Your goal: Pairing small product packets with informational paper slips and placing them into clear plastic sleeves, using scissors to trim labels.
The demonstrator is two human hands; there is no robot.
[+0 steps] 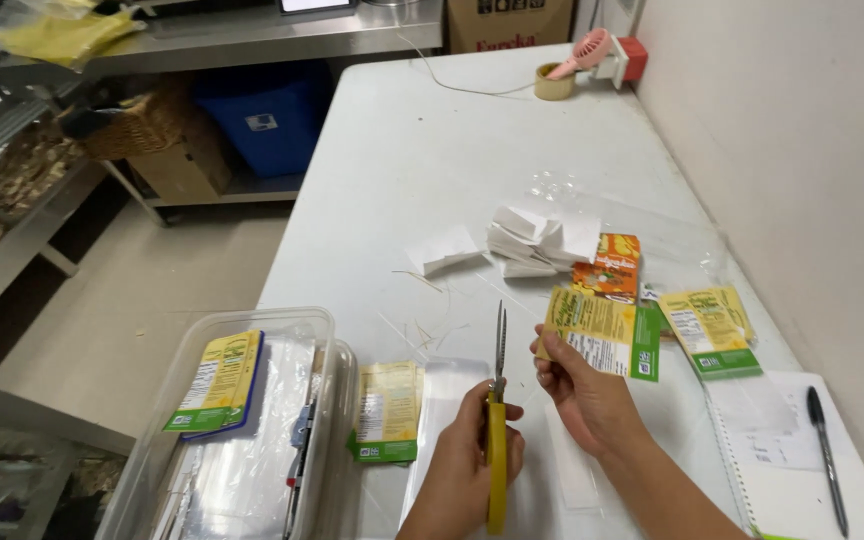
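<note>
- Workroom, long white counter (pixel 432 170) against a plain wall; steel shelving and a blue bin sit off past its far-left end.
- Our left hand (pixel 472 455) is clenched round the yellow handles of the scissors (pixel 498 400). Blades point away from us and look closed or nearly so.
- Our right hand (pixel 582 385) pinches a yellow-and-green printed label (pixel 600 333) by its lower-left corner, holding it just right of the blade tips, not touching them.
- Step in hand, as we judge it: trimming or cutting printed labels, with this label lined up but not yet between the blades.
- Next move would call for opening the blades, feeding the label edge in square, and keeping the right fingers clear of the cut line.
- Under both hands: flat clear sleeves (pixel 442 400) on the counter.
- Just left of the left hand: another yellow label (pixel 388 410) lying flat, then a clear plastic tub (pixel 242 420) with one more label resting on its lid.
- Beyond the right hand: an orange packet (pixel 608 266), a heap of white paper slips (pixel 542 240) and thin offcuts scattered about.
- Right of the right hand: a loose label (pixel 712 330), then a spiral notebook (pixel 782 450) with a black pen (pixel 824 455) on it.
- Far end: tape roll (pixel 554 82) and small pink fan (pixel 584 50).
</note>
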